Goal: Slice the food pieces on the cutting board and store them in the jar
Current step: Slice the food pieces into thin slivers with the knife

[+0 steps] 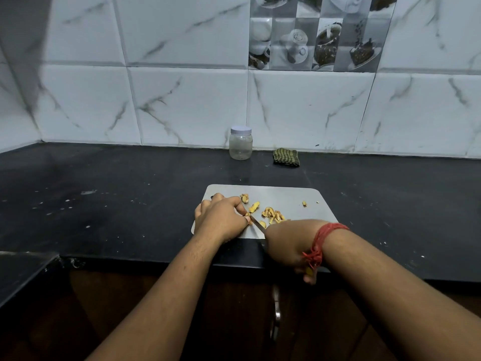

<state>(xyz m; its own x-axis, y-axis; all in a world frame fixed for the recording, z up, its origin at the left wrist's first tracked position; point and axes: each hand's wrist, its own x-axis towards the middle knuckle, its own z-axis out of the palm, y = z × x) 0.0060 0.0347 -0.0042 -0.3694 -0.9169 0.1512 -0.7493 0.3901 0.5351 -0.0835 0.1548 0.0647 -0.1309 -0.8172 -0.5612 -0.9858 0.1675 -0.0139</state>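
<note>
A grey cutting board (291,196) lies on the black counter near its front edge. Yellow food pieces (273,213) are scattered on it, some sliced, with larger chunks (254,206) toward the left. My left hand (221,217) pinches a small piece at the board's left side. My right hand (289,246) grips a knife (256,225) whose blade points at that piece and touches the board beside my left fingertips. A clear jar (241,144) with a white lid on stands upright at the back, against the wall.
A folded green striped cloth (285,157) lies to the right of the jar. White marble tiles back the counter (104,191). A lower counter corner sits at the near left. A cabinet handle (276,308) shows below the counter edge.
</note>
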